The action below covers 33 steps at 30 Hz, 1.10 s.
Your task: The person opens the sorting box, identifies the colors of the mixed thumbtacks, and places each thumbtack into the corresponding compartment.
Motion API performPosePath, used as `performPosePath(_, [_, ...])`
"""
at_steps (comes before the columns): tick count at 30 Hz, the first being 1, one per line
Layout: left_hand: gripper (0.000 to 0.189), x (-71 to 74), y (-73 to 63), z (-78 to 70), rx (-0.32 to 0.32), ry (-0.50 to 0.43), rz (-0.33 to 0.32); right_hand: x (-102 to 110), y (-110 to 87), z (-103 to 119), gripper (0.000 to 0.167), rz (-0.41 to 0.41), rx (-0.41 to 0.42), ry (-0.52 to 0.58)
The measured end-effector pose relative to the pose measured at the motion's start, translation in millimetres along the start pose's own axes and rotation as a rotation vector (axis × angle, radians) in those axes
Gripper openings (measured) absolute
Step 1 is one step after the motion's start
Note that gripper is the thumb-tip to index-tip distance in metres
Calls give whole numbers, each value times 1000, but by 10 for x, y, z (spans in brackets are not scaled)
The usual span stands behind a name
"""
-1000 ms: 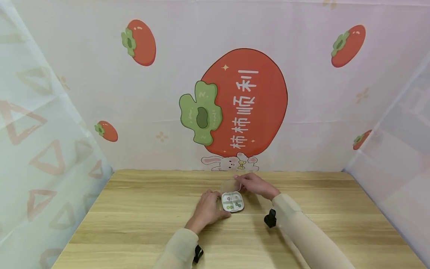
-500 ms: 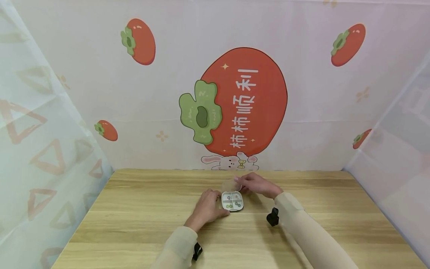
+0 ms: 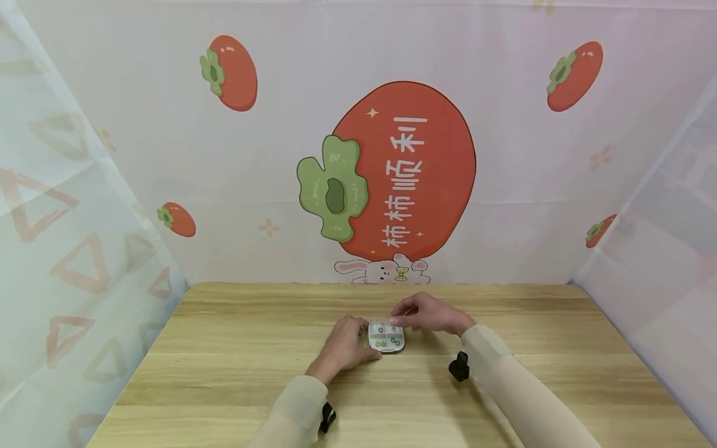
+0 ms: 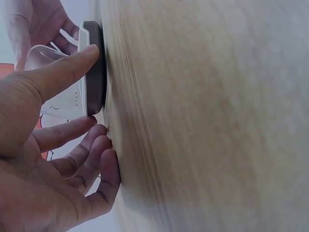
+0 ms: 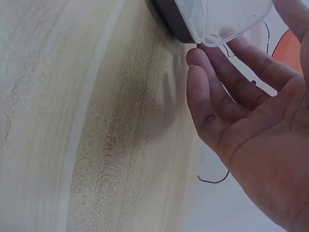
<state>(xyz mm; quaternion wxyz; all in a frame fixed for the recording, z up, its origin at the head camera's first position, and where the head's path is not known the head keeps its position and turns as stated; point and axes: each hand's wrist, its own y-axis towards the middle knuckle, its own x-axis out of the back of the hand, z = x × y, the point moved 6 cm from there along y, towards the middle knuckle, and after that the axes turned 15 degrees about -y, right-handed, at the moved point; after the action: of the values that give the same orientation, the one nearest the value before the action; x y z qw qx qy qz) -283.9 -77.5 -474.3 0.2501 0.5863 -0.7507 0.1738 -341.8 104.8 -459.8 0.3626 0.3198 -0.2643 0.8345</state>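
A small square pill box [image 3: 386, 346] stands on the table, white inside, with a dark outer side [image 4: 97, 79]. Its divided compartments hold small green, greyish and pinkish round pieces. The clear lid [image 5: 234, 21] is tilted up from the hinge at the far side, partway over the box. My left hand [image 3: 344, 345] grips the box, thumb at the front and index finger against the left side. At the far right corner is my right hand [image 3: 430, 313], its thumb on the lid and its other fingers loosely bent behind the box.
The wooden table [image 3: 224, 373] meets a printed backdrop [image 3: 269, 155] with persimmons close behind the hands. Fabric side walls [image 3: 73, 249] flank it. A black wrist device [image 3: 459, 367] is on the right sleeve, another [image 3: 327, 417] on the left.
The lid has swung from leaning back behind the box to forward over it, and my right thumb has come forward with it. My left hand keeps its grip on the box.
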Motion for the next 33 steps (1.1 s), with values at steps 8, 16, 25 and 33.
performPosePath(8, [63,-1,-4,-2,-4,1,1,-18,4,41,49,-26,-5,-97])
performPosePath(16, [63,-8,-11,-3,-5,-1,7,-70,-23,112,57,-58,32,-188])
performPosePath(25, [62,-13,1,-4,-3,3,8,-150,-32,192,57,-109,109,-316])
performPosePath(33, [60,-11,6,-60,-12,11,41,-183,-55,248,63,-134,108,-383])
